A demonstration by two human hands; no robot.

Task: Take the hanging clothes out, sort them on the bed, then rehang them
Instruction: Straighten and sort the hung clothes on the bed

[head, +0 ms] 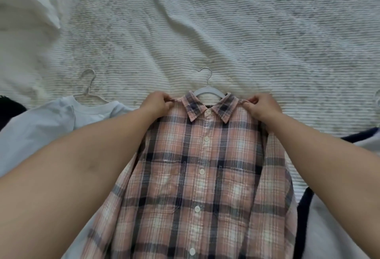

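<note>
Your left hand (158, 103) and right hand (262, 106) each pinch a shoulder of the plaid shirt (202, 176), equally near; its length runs toward you, with the hanger hook (205, 73) pointing away.

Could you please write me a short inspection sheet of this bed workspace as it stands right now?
Surface: bed cover, white, ribbed, wrinkled.
Job's things: plaid shirt lies flat, buttoned, on a white hanger; pale blue top beside it on a wire hanger.
Clutter: white fabric bunched at upper left; dark-trimmed garment at right edge.
Grippers: left hand and right hand each pinch a shirt shoulder.
Cables: nothing seen.
Surroundings: nothing seen beyond the bed.
</note>
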